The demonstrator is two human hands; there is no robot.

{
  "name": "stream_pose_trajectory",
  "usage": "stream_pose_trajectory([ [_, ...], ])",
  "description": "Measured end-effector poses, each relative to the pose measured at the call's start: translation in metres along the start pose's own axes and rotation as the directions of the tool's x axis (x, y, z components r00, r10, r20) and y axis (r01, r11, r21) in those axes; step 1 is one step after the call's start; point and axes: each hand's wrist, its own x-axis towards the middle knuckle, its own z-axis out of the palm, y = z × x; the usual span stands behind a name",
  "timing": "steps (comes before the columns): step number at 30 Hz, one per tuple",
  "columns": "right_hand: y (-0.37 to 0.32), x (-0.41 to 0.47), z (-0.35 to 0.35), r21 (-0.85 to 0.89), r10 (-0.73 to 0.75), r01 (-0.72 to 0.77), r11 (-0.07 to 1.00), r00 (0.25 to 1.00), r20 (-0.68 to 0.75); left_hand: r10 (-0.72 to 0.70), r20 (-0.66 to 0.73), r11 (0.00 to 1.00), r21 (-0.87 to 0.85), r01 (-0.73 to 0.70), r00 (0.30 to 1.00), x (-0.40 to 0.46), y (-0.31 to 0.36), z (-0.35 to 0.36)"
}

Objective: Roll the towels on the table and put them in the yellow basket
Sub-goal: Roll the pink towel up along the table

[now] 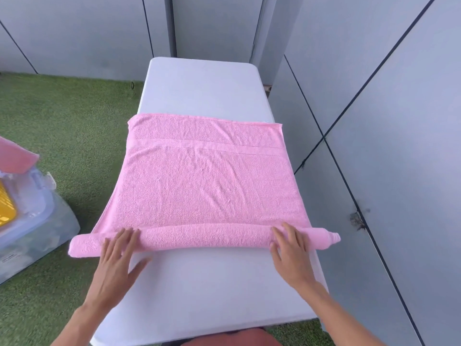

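head view: mid-roll on the pink towel (pixel 207 181), spread across the bench (pixel 199 88) at frame centre. left hand (pixel 117 255) and right hand (pixel 290 250) flat, fingers straight, pressing the rolled near edge. next: pushing evenly toward the far hem (yellow basket (pixel 6 208) waiting at left edge).

We saw only a corner of the yellow basket (pixel 6 208), cut off by the left edge, as was a pink cloth (pixel 15 158) above it. We couldn't read the clear bin's (pixel 37 236) blurred contents.
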Motion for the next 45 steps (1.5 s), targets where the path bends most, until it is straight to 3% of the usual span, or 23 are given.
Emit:
stream_pose_trajectory([
  [5, 0.01, 0.001, 0.012, -0.079, -0.014, 0.025, 0.997, 0.99, 0.141, 0.019, 0.032, 1.0, 0.01, -0.019, 0.999, 0.022, -0.009, -0.005],
  [8, 0.01, 0.022, -0.002, -0.089, -0.007, 0.029, 0.996, 0.971, 0.237, -0.037, 0.18, 0.999, -0.005, 0.038, 0.983, 0.041, -0.012, -0.017],
  [11, 0.015, 0.036, -0.02, -0.085, -0.014, 0.06, 0.995, 0.885, 0.466, -0.085, 0.416, 0.983, -0.115, 0.146, 0.905, 0.044, -0.015, -0.033],
  [14, 0.021, 0.05, -0.037, 0.107, 0.028, -0.13, 0.986, 0.757, 0.653, -0.09, 0.622, 0.904, -0.276, 0.326, 0.778, 0.048, -0.016, -0.049],
  [16, 0.021, 0.055, -0.037, 0.268, 0.041, -0.262, 0.927, 0.781, 0.623, -0.126, 0.567, 0.828, -0.392, 0.401, 0.814, 0.054, -0.015, -0.054],
  [18, 0.018, 0.053, -0.029, 0.344, 0.112, -0.264, 0.901, 0.908, 0.405, -0.239, 0.347, 0.872, -0.335, 0.357, 0.907, 0.054, -0.013, -0.054],
  [20, 0.011, 0.042, -0.019, 0.236, 0.137, -0.165, 0.958, 0.982, 0.133, -0.248, 0.064, 0.956, -0.142, 0.255, 0.967, 0.046, -0.006, -0.05],
  [22, 0.006, 0.023, -0.009, 0.043, 0.064, -0.064, 0.997, 0.998, 0.011, -0.16, -0.079, 0.987, -0.045, 0.157, 0.984, 0.028, 0.007, -0.04],
  [26, 0.006, -0.004, 0.009, -0.113, 0.015, -0.002, 0.994, 0.993, 0.118, -0.051, 0.008, 0.998, 0.031, 0.05, 0.999, -0.003, 0.013, -0.005],
  [31, 0.004, 0.025, 0.004, -0.153, 0.098, -0.081, 0.985, 0.989, 0.109, -0.099, 0.096, 0.995, 0.0, 0.099, 0.99, 0.03, 0.002, -0.006],
  [33, 0.001, 0.033, -0.007, -0.17, 0.102, -0.068, 0.983, 0.974, 0.2, -0.091, 0.165, 0.996, -0.01, 0.094, 0.982, 0.046, -0.003, -0.015],
  [35, 0.006, 0.038, -0.016, -0.168, 0.081, -0.023, 0.985, 0.936, 0.344, -0.099, 0.346, 0.993, -0.033, 0.118, 0.933, 0.057, -0.007, -0.028],
  [38, 0.018, 0.05, -0.035, -0.011, 0.081, -0.092, 0.996, 0.799, 0.596, -0.101, 0.632, 0.985, -0.045, 0.167, 0.768, 0.066, -0.013, -0.043],
  [39, 0.022, 0.054, -0.039, 0.062, 0.078, -0.155, 0.986, 0.756, 0.65, -0.082, 0.635, 0.976, -0.106, 0.193, 0.768, 0.066, -0.014, -0.045],
  [41, 0.025, 0.058, -0.04, 0.184, 0.081, -0.256, 0.949, 0.761, 0.643, -0.066, 0.477, 0.956, -0.222, 0.193, 0.877, 0.061, -0.014, -0.044],
  [43, 0.021, 0.052, -0.032, 0.311, 0.1, -0.242, 0.919, 0.907, 0.41, -0.101, 0.191, 0.981, -0.143, 0.129, 0.976, 0.051, -0.01, -0.037],
  [45, 0.018, 0.038, -0.02, 0.283, 0.089, -0.125, 0.951, 0.987, 0.136, -0.08, 0.037, 0.996, -0.036, 0.082, 0.996, 0.034, -0.005, -0.024],
])
